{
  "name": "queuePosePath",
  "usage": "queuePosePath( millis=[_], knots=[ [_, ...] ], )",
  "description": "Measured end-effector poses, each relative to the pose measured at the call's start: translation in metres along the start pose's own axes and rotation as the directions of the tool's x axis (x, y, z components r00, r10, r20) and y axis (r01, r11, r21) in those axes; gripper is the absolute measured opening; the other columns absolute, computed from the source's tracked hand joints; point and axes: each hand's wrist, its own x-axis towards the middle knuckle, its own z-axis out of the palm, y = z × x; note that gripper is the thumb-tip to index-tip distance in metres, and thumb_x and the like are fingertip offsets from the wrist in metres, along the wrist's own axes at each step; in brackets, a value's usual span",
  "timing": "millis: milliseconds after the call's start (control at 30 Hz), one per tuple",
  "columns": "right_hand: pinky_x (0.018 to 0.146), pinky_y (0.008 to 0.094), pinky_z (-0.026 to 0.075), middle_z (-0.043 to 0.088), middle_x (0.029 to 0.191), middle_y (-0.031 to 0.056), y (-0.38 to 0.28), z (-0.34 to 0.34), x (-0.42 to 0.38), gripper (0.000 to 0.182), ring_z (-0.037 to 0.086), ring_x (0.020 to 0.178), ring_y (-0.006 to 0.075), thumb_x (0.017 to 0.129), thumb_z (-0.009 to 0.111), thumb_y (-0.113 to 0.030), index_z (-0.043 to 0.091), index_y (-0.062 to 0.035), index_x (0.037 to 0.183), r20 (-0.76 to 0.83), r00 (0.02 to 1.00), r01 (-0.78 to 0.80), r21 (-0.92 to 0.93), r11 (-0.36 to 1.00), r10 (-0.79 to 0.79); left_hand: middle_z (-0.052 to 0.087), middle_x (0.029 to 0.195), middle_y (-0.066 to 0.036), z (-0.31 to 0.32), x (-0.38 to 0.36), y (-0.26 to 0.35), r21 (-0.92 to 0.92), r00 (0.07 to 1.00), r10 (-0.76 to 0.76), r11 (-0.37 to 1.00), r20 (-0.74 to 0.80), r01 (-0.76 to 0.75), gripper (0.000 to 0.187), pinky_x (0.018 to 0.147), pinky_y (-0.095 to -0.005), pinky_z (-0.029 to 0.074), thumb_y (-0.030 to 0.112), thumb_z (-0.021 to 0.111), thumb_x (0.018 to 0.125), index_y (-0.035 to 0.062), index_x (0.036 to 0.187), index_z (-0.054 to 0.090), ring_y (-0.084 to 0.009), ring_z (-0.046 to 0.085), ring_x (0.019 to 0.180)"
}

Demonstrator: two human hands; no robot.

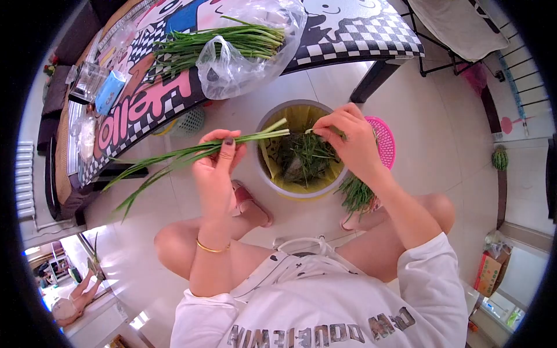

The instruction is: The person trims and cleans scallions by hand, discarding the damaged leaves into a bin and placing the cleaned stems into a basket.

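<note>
Several long green stalks (191, 152) with pale ends lie across my left hand (217, 155), whose thumb presses them against the fingers. Their pale ends point right, over the rim of a grey bin (271, 181) with a yellow liner. Green scraps (310, 159) fill part of the bin. Above its right side, my right hand (348, 136) is pinched around a small pale scrap (309, 131). More green stalks (356, 192) lie by a pink perforated basket (387, 142), partly hidden behind my right forearm.
A table (360, 43) with a patterned cover spans the upper left, with a bundle of green stalks (232, 42) in a clear plastic bag (232, 81). A blue packet (110, 93) sits at its left end. A pale green basket (190, 120) stands under the table.
</note>
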Motion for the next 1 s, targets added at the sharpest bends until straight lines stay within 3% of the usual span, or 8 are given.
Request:
queuePosePath(
  millis=[200, 333, 500, 600, 700, 800, 900, 1000],
  knots=[
    [0.075, 0.0352, 0.047, 0.06, 0.079, 0.0047, 0.007, -0.002, -0.004, 0.01, 0.054, 0.085, 0.0244, 0.078, 0.071, -0.008, 0.071, -0.0068, 0.088, 0.154, 0.988, 0.023, -0.005, 1.0, -0.022, 0.065, 0.109, -0.01, -0.001, 0.001, 0.006, -0.065, 1.0, 0.009, 0.998, 0.017, -0.008, 0.019, 0.085, -0.0253, 0.056, 0.01, 0.062, 0.092, 0.003, 0.109, 0.058, -0.0135, 0.063, 0.094],
    [0.074, 0.0349, 0.047, 0.056, 0.081, 0.0057, 0.001, -0.005, -0.003, 0.009, 0.053, 0.084, 0.0249, 0.079, 0.071, -0.007, 0.071, -0.0068, 0.088, 0.172, 0.985, 0.031, -0.035, 0.999, -0.024, 0.066, 0.105, -0.01, 0.007, 0.001, 0.01, -0.03, 0.999, 0.043, 0.999, 0.027, -0.042, 0.016, 0.085, -0.0265, 0.056, 0.01, 0.063, 0.092, 0.0023, 0.105, 0.058, -0.0128, 0.063, 0.093],
    [0.076, 0.0361, 0.046, 0.057, 0.084, 0.0065, -0.015, -0.015, 0.006, 0.011, 0.054, 0.088, 0.026, 0.078, 0.07, -0.005, 0.066, -0.005, 0.088, 0.16, 0.982, -0.119, 0.104, 0.987, 0.101, 0.067, 0.104, -0.009, 0.019, -0.001, 0.012, 0.05, 0.991, 0.094, 0.994, 0.092, -0.099, 0.018, 0.083, -0.0259, 0.055, 0.015, 0.066, 0.091, 0.0035, 0.104, 0.061, -0.0127, 0.063, 0.092],
    [0.079, 0.0372, 0.045, 0.06, 0.087, 0.0067, -0.027, -0.014, 0.008, 0.013, 0.055, 0.091, 0.0268, 0.078, 0.07, -0.007, 0.064, -0.0061, 0.09, 0.023, 0.998, 0.059, 0.129, 0.99, -0.063, 0.067, 0.103, -0.009, 0.027, 0.0, 0.01, 0.055, 0.99, 0.089, 0.994, 0.113, -0.096, 0.018, 0.082, -0.0263, 0.056, 0.016, 0.066, 0.091, 0.0035, 0.103, 0.061, -0.0126, 0.063, 0.091],
    [0.082, 0.0374, 0.044, 0.063, 0.093, 0.0065, -0.038, -0.007, 0.009, 0.019, 0.055, 0.096, 0.027, 0.078, 0.071, -0.011, 0.064, -0.0081, 0.095, -0.025, 0.988, 0.156, 0.03, 0.987, -0.155, 0.066, 0.098, -0.008, 0.037, -0.001, 0.01, 0.073, 0.987, 0.067, 0.994, 0.146, -0.078, 0.019, 0.081, -0.0261, 0.056, 0.014, 0.067, 0.09, 0.0002, 0.101, 0.06, -0.0123, 0.064, 0.088],
    [0.085, 0.0376, 0.043, 0.065, 0.089, 0.0068, -0.033, 0.001, 0.007, 0.018, 0.056, 0.095, 0.0269, 0.079, 0.071, -0.013, 0.067, -0.0086, 0.095, -0.008, 0.983, 0.185, 0.029, 0.982, -0.185, 0.066, 0.096, -0.007, 0.044, -0.005, 0.009, 0.105, 0.983, 0.049, 0.992, 0.177, -0.068, 0.019, 0.079, -0.0259, 0.056, 0.015, 0.068, 0.09, -0.0003, 0.1, 0.061, -0.0117, 0.064, 0.087],
    [0.08, 0.0361, 0.046, 0.067, 0.084, 0.008, -0.03, 0.001, 0.002, 0.018, 0.061, 0.087, 0.024, 0.08, 0.071, -0.013, 0.07, -0.0091, 0.097, 0.151, 0.987, 0.038, 0.138, 0.99, -0.059, 0.067, 0.097, -0.008, 0.043, -0.003, 0.01, 0.15, 0.979, 0.013, 0.988, 0.203, -0.044, 0.023, 0.082, -0.0257, 0.055, 0.017, 0.07, 0.088, 0.0022, 0.104, 0.062, -0.0125, 0.064, 0.089],
    [0.071, 0.0313, 0.048, 0.069, 0.08, 0.007, -0.04, -0.005, 0.001, 0.016, 0.063, 0.077, 0.0167, 0.085, 0.07, -0.015, 0.071, -0.0047, 0.097, 0.326, 0.914, -0.357, 0.356, 0.864, 0.244, 0.066, 0.1, -0.01, 0.043, 0.001, 0.007, 0.24, 0.973, 0.08, 0.962, 0.217, -0.132, 0.028, 0.088, -0.0266, 0.053, 0.011, 0.07, 0.088, -0.0014, 0.111, 0.06, -0.0129, 0.063, 0.094]
  ],
)
